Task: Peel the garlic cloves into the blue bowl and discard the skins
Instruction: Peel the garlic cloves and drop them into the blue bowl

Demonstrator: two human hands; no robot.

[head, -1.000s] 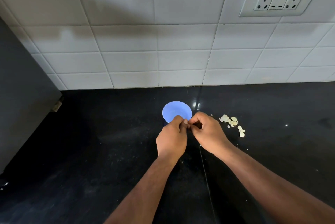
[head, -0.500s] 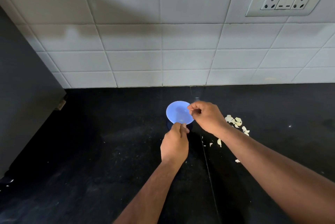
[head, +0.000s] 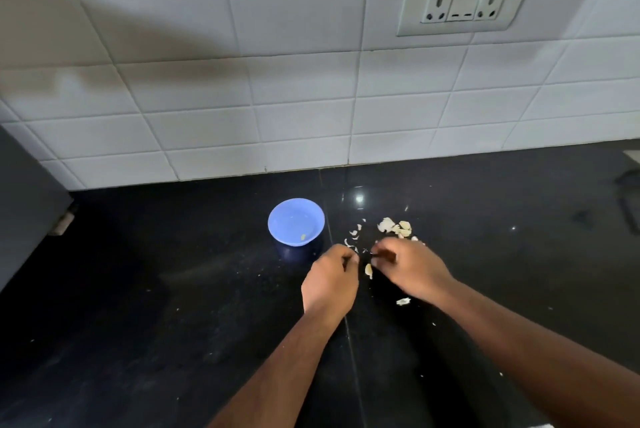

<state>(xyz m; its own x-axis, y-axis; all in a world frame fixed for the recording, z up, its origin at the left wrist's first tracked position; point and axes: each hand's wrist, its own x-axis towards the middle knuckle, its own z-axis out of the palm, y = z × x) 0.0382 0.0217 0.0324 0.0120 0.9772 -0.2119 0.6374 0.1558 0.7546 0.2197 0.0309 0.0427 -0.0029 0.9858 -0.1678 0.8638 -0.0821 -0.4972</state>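
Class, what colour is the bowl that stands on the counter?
The bowl is light blue inside, seen best in the head view, the only one given.

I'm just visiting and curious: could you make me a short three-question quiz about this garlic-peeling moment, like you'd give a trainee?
1. True or false: the blue bowl holds a small pale piece.
2. The garlic pile lies on which side of the bowl: A) person's left, B) person's right, C) inside it?
3. Fill in: the left hand and right hand are over the black ____.

Key: 1 true. 2 B. 3 counter.
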